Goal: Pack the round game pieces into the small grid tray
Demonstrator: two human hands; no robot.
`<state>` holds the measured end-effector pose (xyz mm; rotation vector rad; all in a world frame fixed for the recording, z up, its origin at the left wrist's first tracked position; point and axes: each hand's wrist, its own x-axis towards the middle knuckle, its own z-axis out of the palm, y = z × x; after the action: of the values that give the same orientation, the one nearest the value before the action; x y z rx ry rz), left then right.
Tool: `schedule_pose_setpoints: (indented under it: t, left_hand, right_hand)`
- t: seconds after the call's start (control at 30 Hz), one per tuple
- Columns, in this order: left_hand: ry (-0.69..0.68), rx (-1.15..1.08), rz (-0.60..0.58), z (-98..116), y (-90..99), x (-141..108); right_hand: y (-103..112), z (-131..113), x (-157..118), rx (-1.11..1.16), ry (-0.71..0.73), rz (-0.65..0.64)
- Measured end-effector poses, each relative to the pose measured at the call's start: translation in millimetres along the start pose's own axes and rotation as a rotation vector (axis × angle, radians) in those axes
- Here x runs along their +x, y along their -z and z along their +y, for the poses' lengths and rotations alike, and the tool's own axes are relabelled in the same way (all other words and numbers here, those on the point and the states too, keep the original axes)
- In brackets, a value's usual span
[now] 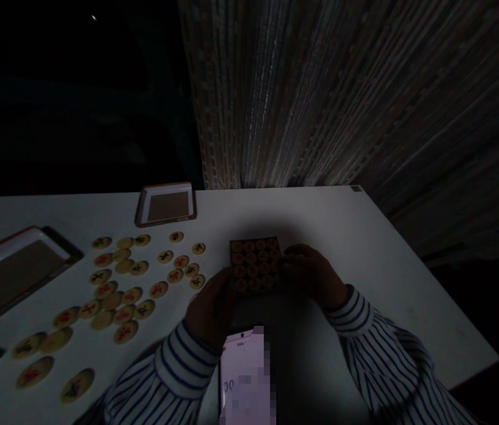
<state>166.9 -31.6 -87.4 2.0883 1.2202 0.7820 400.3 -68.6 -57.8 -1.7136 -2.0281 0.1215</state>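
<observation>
A box [255, 292] of round pieces [250, 258], roughly square, is centred on the worktop [320, 212] between the 2 hands: left hand [211, 307] near-left, right hand [311, 273] right. Fingers [296, 250] are curled; grip cannot be told.

The scene is dim, the far left nearly black. A soft shadow darkens the box [254, 239] and the table [386, 283] around it; the phone [247, 366] glows, blocky with pixelation. The left tray [10, 274] looks stretched.
</observation>
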Motion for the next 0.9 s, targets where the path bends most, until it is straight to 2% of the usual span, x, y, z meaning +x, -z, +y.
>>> schedule_pose_setpoints:
  t: [0.2,0.9]
  left_hand:
    - [-0.043,0.01,0.011,-2.3,-0.4,0.3]
    - [-0.017,0.003,0.085,2.7,-2.8,-0.1]
  right_hand:
    - [0.1,1.5,0.2,-0.003,0.023,-0.005]
    - [9.7,-0.1,-1.2,0.032,0.013,-0.014]
